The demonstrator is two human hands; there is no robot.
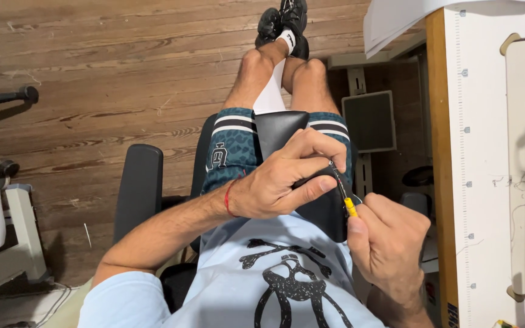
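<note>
While the person sits in a chair (138, 182) with crossed legs, a black leather piece (281, 130) lies across the lap, running from the knees back toward the belly. The left hand (281, 179) is closed on its right edge, fingers curled over the top and thumb stretched along the side, so the leather sits under and partly inside that grip. Just right of the thumb tip, the right hand (387, 240) is closed around a small tool (344, 194) with a yellow handle and a thin dark tip. The tip points up and left, touching the leather's edge right beside the left thumb. A red string circles the left wrist. Farther right stands a white table (481, 182) with a wooden edge; wooden floor (92, 73) fills the left and far side.
</note>
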